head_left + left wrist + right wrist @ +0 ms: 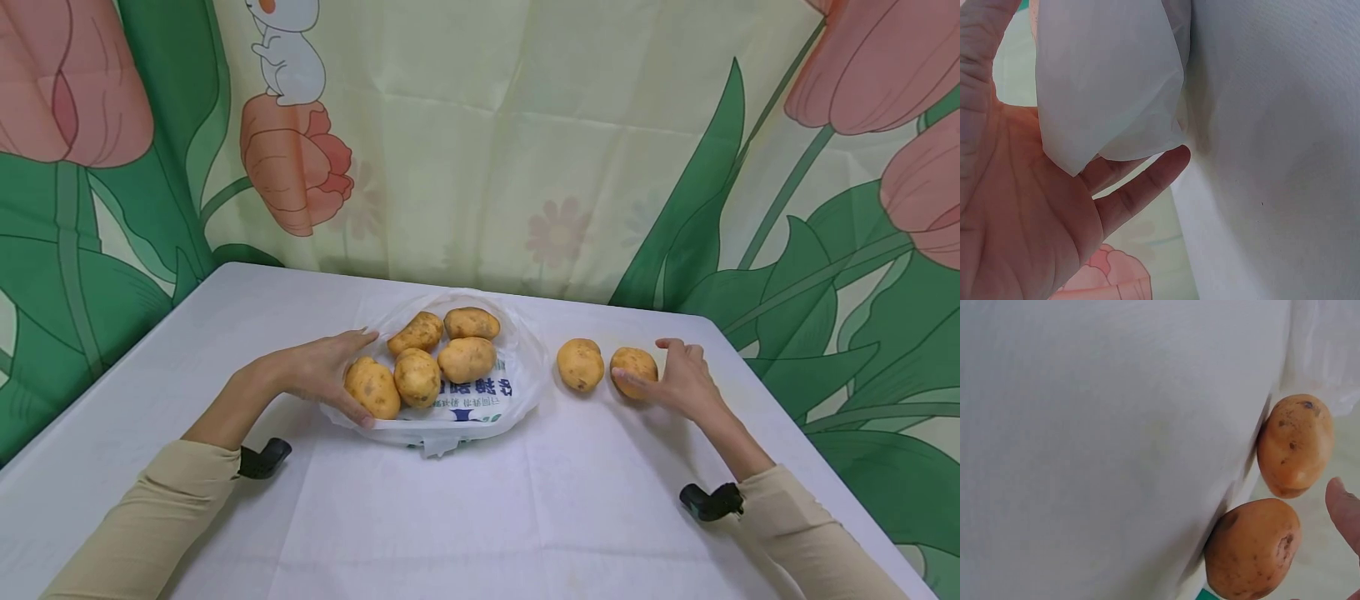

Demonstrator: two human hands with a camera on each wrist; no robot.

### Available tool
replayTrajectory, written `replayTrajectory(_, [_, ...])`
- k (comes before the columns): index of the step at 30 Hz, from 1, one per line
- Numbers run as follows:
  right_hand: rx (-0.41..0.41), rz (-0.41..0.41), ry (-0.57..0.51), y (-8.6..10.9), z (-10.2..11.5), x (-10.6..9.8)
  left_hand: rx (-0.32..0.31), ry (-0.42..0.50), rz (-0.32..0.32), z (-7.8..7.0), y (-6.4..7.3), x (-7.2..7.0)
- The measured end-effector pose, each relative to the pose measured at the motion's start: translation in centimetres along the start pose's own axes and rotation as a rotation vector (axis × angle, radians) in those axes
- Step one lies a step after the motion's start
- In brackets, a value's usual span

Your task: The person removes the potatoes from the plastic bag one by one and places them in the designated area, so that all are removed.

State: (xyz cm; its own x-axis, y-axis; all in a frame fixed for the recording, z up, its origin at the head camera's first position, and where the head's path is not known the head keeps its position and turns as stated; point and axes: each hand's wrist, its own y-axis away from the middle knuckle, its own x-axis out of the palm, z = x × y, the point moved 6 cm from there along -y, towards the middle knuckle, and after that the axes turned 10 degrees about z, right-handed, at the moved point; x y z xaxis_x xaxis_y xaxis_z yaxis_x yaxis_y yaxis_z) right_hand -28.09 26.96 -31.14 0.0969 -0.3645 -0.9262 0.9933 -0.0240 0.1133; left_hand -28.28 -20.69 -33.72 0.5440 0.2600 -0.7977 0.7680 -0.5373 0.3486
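Note:
In the head view, a white plastic bag (517, 408) lies spread on the table with several potatoes (467, 359) on it. My left hand (322, 372) is at the bag's left edge beside the leftmost potato (372, 388), thumb and fingers spread. In the left wrist view the bag's plastic (1110, 81) hangs between thumb and fingers, against the fingers. Right of the bag sit two loose potatoes, an inner one (580, 365) and an outer one (634, 372). My right hand (686, 382) reaches around the outer potato with fingers apart; the right wrist view shows its thumb (1344, 509) off the potato (1254, 550).
A white cloth (450, 533) covers the table. Behind it hangs a curtain (480, 167) printed with tulips and a rabbit. Both wrists carry small black cameras, one on the left (264, 458) and one on the right (711, 502).

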Motion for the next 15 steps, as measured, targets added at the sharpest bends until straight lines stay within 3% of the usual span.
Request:
replayTrajectory(7, [-0.073,-0.089,-0.022,0.1,1.3,-0.5,-0.001,0.001,0.002,0.0,0.0,0.0])
replayTrajectory(15, [-0.161,-0.111,-0.092,0.4,3.5,-0.5,0.002,-0.002,0.000,0.0,0.0,0.0])
